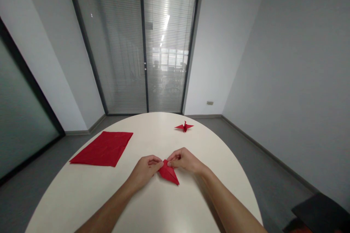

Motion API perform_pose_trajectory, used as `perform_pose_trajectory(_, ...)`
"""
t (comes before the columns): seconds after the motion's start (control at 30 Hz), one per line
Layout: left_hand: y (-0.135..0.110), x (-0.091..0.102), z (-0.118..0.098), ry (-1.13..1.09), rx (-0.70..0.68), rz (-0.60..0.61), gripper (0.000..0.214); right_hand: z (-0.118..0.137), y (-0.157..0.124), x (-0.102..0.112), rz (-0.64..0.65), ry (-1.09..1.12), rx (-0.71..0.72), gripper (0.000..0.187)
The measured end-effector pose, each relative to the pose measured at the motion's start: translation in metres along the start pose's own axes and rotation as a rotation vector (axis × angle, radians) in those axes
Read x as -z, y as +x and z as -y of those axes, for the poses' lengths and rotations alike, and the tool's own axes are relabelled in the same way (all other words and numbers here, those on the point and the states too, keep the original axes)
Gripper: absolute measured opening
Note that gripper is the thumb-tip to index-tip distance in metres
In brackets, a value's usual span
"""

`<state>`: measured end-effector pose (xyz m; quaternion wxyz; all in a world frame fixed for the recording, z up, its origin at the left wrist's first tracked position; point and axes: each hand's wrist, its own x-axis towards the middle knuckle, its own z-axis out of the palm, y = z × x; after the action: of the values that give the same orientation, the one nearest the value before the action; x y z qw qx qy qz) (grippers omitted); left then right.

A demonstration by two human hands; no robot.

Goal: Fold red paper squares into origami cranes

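Observation:
A small piece of folded red paper (pixel 168 174) is between my two hands, just above or on the table; its pointed end is toward me and to the right. My left hand (pixel 146 169) pinches its upper left edge between thumb and fingers. On the other side, my right hand (pixel 183 159) grips the upper right edge, thumb in front. The fingertips cover parts of both edges. Farther back on the table stands a finished red paper crane (pixel 185 127) with its wings spread.
Red paper sheets (pixel 105 149) lie flat at the left of the round white table (pixel 147 127). The table's curved edge runs around the work area. A dark chair-like shape (pixel 322 211) is at the lower right. Behind are a glass partition with blinds (pixel 123 51) and grey walls.

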<state>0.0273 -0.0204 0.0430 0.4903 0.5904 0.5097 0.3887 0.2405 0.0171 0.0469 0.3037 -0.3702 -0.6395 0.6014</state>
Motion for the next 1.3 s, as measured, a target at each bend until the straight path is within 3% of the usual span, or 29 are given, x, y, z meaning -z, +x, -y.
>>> perform_pose_trajectory(0.13, 0.0, 0.0, -0.003, 0.016, -0.058, 0.024, 0.03, 0.004, -0.002, -0.005, 0.02, -0.017, 0.004, 0.04)
perform_pose_trajectory(0.43, 0.001, 0.003, 0.0, 0.029, -0.049, -0.045, 0.029, -0.001, 0.002, -0.007, -0.091, 0.056, 0.038, 0.04)
perform_pose_trajectory(0.63, 0.0, 0.002, 0.0, 0.068, -0.065, 0.05, 0.031, -0.003, 0.003, -0.007, -0.056, -0.061, 0.072, 0.033)
perform_pose_trajectory(0.87, 0.007, 0.006, 0.004, 0.036, -0.159, -0.167, 0.035, -0.011, 0.005, -0.005, -0.202, -0.101, 0.113, 0.048)
perform_pose_trajectory(1.03, 0.01, 0.008, 0.006, -0.089, -0.119, -0.315, 0.046, -0.014, 0.007, -0.01, -0.13, -0.005, 0.061, 0.063)
perform_pose_trajectory(1.17, 0.011, 0.004, 0.009, -0.144, -0.087, -0.301, 0.046, -0.008, 0.008, -0.016, -0.196, 0.019, 0.101, 0.047)
perform_pose_trajectory(1.3, 0.013, 0.003, 0.012, -0.126, -0.105, -0.213, 0.033, -0.004, 0.006, -0.01, -0.219, 0.005, 0.124, 0.044)
